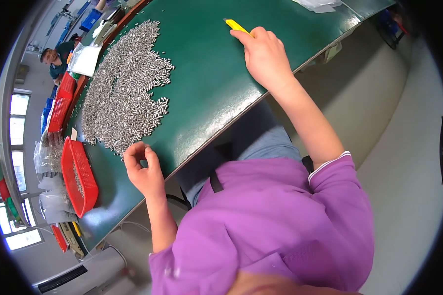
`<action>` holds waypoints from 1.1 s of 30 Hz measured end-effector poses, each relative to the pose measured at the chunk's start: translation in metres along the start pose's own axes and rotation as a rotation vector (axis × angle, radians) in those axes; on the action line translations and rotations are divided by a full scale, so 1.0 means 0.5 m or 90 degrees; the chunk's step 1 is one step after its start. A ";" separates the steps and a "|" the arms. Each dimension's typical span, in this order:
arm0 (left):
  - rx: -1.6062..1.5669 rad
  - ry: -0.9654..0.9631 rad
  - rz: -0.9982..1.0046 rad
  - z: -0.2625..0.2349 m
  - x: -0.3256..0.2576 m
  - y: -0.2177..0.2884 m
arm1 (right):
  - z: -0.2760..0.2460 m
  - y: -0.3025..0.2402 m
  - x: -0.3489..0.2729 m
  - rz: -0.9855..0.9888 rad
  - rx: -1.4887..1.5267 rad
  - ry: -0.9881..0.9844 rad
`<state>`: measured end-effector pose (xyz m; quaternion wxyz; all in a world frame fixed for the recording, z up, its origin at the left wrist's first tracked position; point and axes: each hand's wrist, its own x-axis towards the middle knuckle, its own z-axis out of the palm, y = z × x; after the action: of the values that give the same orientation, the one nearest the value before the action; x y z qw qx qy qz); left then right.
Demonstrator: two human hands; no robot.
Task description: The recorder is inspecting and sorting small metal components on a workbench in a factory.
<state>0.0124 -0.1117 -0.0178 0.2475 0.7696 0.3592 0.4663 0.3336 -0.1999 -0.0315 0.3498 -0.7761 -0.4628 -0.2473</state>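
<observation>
The left hand (143, 169) rests at the near edge of the green table (211, 88), thumb and forefinger curled together in a pinch at the lower tip of the heap of small metal pieces (125, 86); whether a piece sits between the fingertips is too small to tell. The right hand (265, 56), well apart at about 2 o'clock from the left, lies on the tabletop with its fingers closed over a yellow tool (237, 26), only the yellow tip showing beyond the fingertips, so its kind cannot be made out. The heap spreads from the left hand toward 11 o'clock, a broad grey band of alike pieces. At 9 o'clock from the left hand lies 1 red mesh basket (79, 179) with a few pieces inside; clear plastic bags (49, 157) beside it are hard to read. Toward 11 o'clock a second red basket (61, 103) and a white bag (85, 60) stand by the table's far edge, and beyond them another person (56, 58) is partly cut off. The purple shirt (270, 226) fills the lower frame.
</observation>
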 end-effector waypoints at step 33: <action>-0.160 0.024 -0.110 -0.007 -0.007 -0.028 | -0.024 -0.017 -0.012 0.054 0.037 -0.068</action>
<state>0.0038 -0.1058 -0.0283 0.3746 0.6897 0.3674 0.4990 0.3226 -0.2096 -0.0257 0.3568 -0.7967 -0.4546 -0.1769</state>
